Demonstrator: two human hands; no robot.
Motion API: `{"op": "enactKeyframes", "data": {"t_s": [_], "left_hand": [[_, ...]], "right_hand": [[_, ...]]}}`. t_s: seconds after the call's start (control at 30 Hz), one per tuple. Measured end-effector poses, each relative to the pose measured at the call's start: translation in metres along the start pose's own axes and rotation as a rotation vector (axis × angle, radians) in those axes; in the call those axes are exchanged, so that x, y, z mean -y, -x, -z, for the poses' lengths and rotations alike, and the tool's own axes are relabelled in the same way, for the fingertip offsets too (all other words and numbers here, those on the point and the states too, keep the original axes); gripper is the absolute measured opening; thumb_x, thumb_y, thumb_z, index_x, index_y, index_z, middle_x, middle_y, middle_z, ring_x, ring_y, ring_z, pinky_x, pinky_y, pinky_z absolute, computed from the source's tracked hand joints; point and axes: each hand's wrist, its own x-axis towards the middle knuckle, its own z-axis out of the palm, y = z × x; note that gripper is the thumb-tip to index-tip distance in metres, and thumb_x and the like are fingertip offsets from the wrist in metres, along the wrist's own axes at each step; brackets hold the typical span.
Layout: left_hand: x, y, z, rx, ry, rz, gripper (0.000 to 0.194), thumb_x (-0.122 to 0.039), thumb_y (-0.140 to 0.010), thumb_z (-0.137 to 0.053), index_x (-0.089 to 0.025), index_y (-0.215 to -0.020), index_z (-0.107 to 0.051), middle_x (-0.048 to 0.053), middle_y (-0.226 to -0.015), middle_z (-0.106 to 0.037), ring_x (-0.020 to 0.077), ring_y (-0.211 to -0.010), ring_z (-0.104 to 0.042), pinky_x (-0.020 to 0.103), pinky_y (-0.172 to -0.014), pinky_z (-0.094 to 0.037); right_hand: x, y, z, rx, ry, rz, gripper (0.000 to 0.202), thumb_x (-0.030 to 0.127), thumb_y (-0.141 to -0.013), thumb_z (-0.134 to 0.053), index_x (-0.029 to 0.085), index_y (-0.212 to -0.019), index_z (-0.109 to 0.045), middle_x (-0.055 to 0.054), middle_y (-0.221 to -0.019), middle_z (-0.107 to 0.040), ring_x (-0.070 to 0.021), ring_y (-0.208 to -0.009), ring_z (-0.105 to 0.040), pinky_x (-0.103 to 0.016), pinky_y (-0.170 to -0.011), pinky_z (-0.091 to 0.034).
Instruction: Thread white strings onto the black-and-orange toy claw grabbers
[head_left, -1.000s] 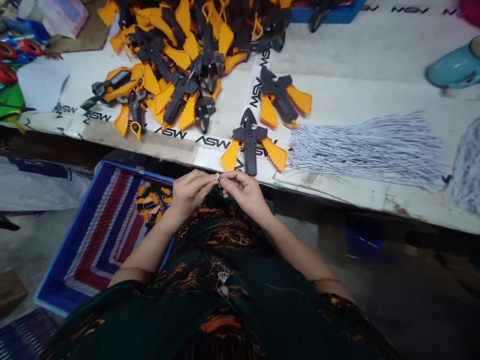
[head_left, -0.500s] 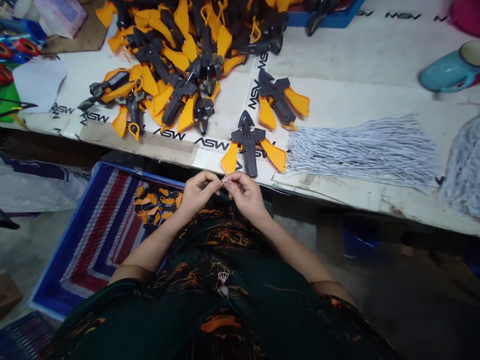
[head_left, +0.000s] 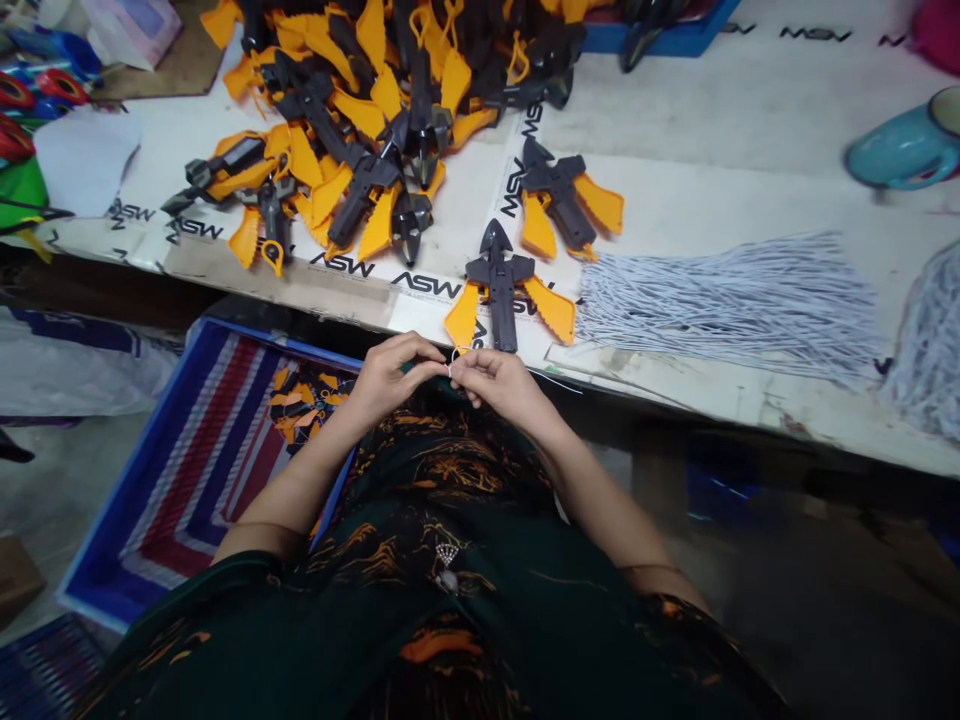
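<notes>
At the table's near edge, my right hand [head_left: 491,380] pinches a thin white cord [head_left: 452,356] that loops up toward the orange wing of a black and orange toy [head_left: 501,290]. My left hand [head_left: 401,375] has thumb and forefinger closed at the same cord, its fingertips almost touching the right ones. The toy lies flat just beyond my hands, pointed end away from me. A second toy [head_left: 561,200] rests behind it to the right. A bundle of white cords [head_left: 720,305] is spread to the right of both.
A heap of black and orange toys [head_left: 360,130] covers the table's back left. Below, a blue-rimmed crate [head_left: 135,480] with a striped lining holds more small toys [head_left: 304,405]. A teal mug [head_left: 900,150] and another cord bundle [head_left: 930,340] are at the right.
My hands have shifted slightly, with the left fingers straighter. A small white loop now shows above the fingertips, and a cord end trails to the right.
</notes>
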Motion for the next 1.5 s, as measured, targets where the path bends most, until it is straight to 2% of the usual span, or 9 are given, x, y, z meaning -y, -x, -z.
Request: {"op": "enactKeyframes", "data": {"t_s": [0.23,0.33,0.47,0.6,0.83,0.97,1.2,1.37,1.5], "left_hand": [[-0.013,0.013,-0.02,-0.089,-0.193,0.086,0.015,-0.025,-0.091,-0.061,-0.018,-0.087,-0.074,0.004,-0.082,-0.076,0.0146,-0.072,-0.068,0.027,-0.072,-0.052],[-0.016,0.012,-0.023,-0.121,-0.23,0.13,0.013,-0.02,-0.086,-0.06,-0.018,-0.08,-0.072,0.002,-0.074,-0.074,0.0133,-0.065,-0.065,0.027,-0.07,-0.051],[-0.018,0.009,-0.021,-0.043,-0.005,0.334,0.013,-0.019,-0.084,-0.059,-0.017,-0.075,-0.068,-0.001,-0.068,-0.07,0.0116,-0.062,-0.063,0.022,-0.06,-0.049],[-0.015,0.011,-0.019,-0.014,0.044,0.316,0.014,-0.024,-0.089,-0.059,-0.017,-0.081,-0.069,0.0,-0.073,-0.072,0.0114,-0.065,-0.065,0.021,-0.062,-0.05],[-0.001,0.018,-0.013,-0.033,-0.255,-0.17,0.014,-0.016,-0.096,-0.055,-0.02,-0.097,-0.068,0.003,-0.088,-0.075,0.012,-0.076,-0.069,0.025,-0.072,-0.05],[0.0,0.02,-0.013,-0.048,-0.257,-0.117,0.01,-0.02,-0.096,-0.055,-0.019,-0.092,-0.064,0.002,-0.082,-0.072,0.0127,-0.072,-0.066,0.025,-0.071,-0.049],[-0.002,0.022,-0.015,-0.046,-0.037,0.173,0.014,-0.027,-0.099,-0.049,-0.019,-0.093,-0.058,-0.002,-0.078,-0.064,0.0083,-0.058,-0.061,0.021,-0.06,-0.047],[0.003,0.018,-0.006,0.087,-0.252,-0.03,0.016,-0.028,-0.099,-0.051,-0.018,-0.108,-0.06,0.006,-0.099,-0.071,0.0156,-0.083,-0.067,0.028,-0.077,-0.049],[0.008,0.01,-0.001,0.191,-0.437,-0.231,0.015,-0.024,-0.101,-0.048,-0.019,-0.097,-0.061,0.007,-0.094,-0.072,0.0174,-0.082,-0.064,0.031,-0.074,-0.044]], "right_hand": [[-0.013,0.006,-0.015,-0.315,0.257,0.241,0.013,0.031,-0.084,-0.06,0.02,-0.078,-0.06,0.004,-0.065,-0.055,-0.0089,-0.056,-0.047,-0.023,-0.056,-0.04],[-0.013,0.009,-0.012,-0.317,0.413,0.401,0.008,0.026,-0.086,-0.06,0.02,-0.08,-0.06,0.002,-0.069,-0.057,-0.0097,-0.058,-0.048,-0.025,-0.06,-0.042],[-0.016,0.009,-0.005,-0.217,0.431,0.567,0.009,0.024,-0.088,-0.059,0.021,-0.08,-0.06,0.001,-0.073,-0.059,-0.01,-0.06,-0.049,-0.026,-0.061,-0.043],[-0.021,0.005,-0.005,-0.145,0.209,0.392,0.016,0.035,-0.09,-0.059,0.021,-0.083,-0.057,0.003,-0.07,-0.057,-0.0093,-0.057,-0.05,-0.024,-0.056,-0.042],[-0.016,0.005,-0.009,-0.033,0.028,0.152,0.027,0.047,-0.088,-0.062,0.021,-0.09,-0.055,0.005,-0.068,-0.053,-0.0085,-0.054,-0.048,-0.024,-0.054,-0.041],[-0.013,0.006,-0.009,-0.051,0.105,0.221,0.027,0.048,-0.089,-0.061,0.021,-0.091,-0.058,0.002,-0.076,-0.055,-0.0115,-0.067,-0.051,-0.026,-0.064,-0.042],[-0.016,0.002,-0.013,-0.162,0.183,0.168,0.032,0.053,-0.088,-0.062,0.022,-0.084,-0.058,0.005,-0.067,-0.048,-0.0108,-0.06,-0.042,-0.025,-0.057,-0.034],[-0.014,0.004,-0.012,-0.146,0.105,0.169,0.027,0.048,-0.09,-0.06,0.021,-0.087,-0.056,0.004,-0.071,-0.053,-0.0106,-0.062,-0.048,-0.025,-0.061,-0.04],[-0.015,0.005,-0.012,-0.133,0.132,0.157,0.025,0.045,-0.09,-0.057,0.021,-0.083,-0.055,0.004,-0.07,-0.053,-0.0106,-0.061,-0.048,-0.025,-0.059,-0.039]]}}
